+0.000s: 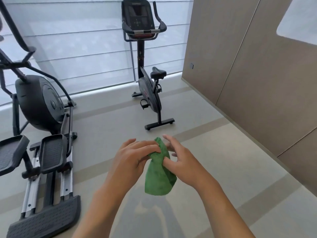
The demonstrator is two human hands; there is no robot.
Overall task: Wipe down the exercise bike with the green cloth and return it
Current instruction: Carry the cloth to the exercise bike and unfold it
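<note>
The green cloth (158,177) hangs in front of me, bunched at its top. My left hand (132,157) grips that bunched top with curled fingers. My right hand (180,157) is beside it, thumb pressing on the cloth's right side while the other fingers spread loosely behind it. The black exercise bike (149,86) stands upright a few steps ahead by the window, with its console at the top, a saddle on the right and its rear foot bar nearest me. Neither hand touches the bike.
A black elliptical trainer (39,107) fills the left side, its pedals and rails reaching toward me. Brown wall panels (257,74) run along the right. Shaded windows (85,48) close the far side. Grey floor (214,143) lies between me and the bike.
</note>
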